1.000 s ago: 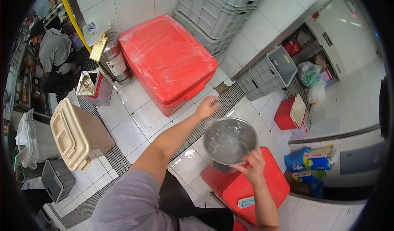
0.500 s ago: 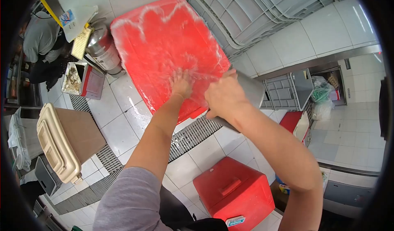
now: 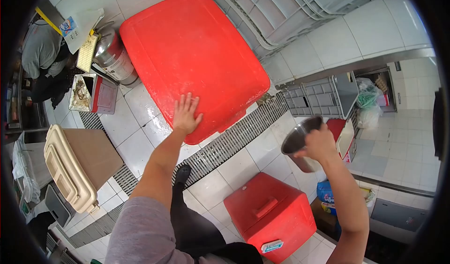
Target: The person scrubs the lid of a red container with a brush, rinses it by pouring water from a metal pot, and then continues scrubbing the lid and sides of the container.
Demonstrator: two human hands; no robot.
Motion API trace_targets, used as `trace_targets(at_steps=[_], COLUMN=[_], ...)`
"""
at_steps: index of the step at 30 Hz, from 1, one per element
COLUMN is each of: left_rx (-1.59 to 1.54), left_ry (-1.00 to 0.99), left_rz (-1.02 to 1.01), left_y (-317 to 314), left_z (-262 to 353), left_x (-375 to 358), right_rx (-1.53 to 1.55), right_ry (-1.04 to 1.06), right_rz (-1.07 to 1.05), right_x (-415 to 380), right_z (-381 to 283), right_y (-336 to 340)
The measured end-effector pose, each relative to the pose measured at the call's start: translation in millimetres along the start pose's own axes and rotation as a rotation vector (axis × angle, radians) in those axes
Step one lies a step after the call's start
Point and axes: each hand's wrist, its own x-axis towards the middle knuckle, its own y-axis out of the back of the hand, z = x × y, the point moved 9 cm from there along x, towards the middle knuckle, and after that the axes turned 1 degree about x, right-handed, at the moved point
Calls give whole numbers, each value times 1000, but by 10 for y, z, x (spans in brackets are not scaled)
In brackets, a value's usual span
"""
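A large red plastic bin (image 3: 201, 53) lies on the tiled floor with a broad flat face upward, its surface wet and glossy. My left hand (image 3: 185, 116) rests flat on the bin's near edge, fingers apart. Off to the right, my right hand (image 3: 320, 144) grips a deep stainless steel pot (image 3: 302, 135) by its rim. The pot is tilted, apart from the bin, and how much is inside it cannot be made out. Below the pot stands a smaller red box (image 3: 269, 212) with a moulded handle.
A slotted floor drain (image 3: 234, 147) crosses in front of the bin. Grey crates (image 3: 290, 11) lean behind it. At left are a steel cylinder (image 3: 115, 57), an open tin (image 3: 96, 95), a beige lidded bin (image 3: 84, 158) and another person (image 3: 42, 48) in grey.
Water and suds that were spreading over the red bin are mostly gone. My right hand has swung the pot right and toward me; my left hand has slid to the near edge.
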Motion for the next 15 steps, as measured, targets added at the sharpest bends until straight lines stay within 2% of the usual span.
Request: trace_targets(at_steps=[4, 6, 8, 9, 10, 11, 13, 15], left_rx=[7, -75, 189, 145, 87, 109, 156, 194], left_ry=[81, 348, 710, 872, 949, 953, 961, 935], left_rz=[-34, -225, -533, -550, -503, -488, -470, -456], left_y=[-48, 172, -249, -102, -60, 74, 349, 504], left_z=[-552, -862, -1689, -1851, -2070, -2149, -2162, -2108], left_x=[-366, -634, -997, -1265, -1469, -1626, -1977, -2218], right_rx=[299, 363, 367, 369, 307, 367, 350, 202], right_ry=[-171, -396, -686, -834, -1002, -1155, -1402, -1603], right_rz=[250, 286, 315, 369, 245, 159, 145, 118], right_x=[-1121, -2011, -3149, -3801, -4505, -5157, -6410, -7813], right_z=[718, 1058, 1306, 1360, 1434, 1384, 1060, 541], right_y=[-925, -1427, -1884, -2080, -2544, -2793, -3069, -3793])
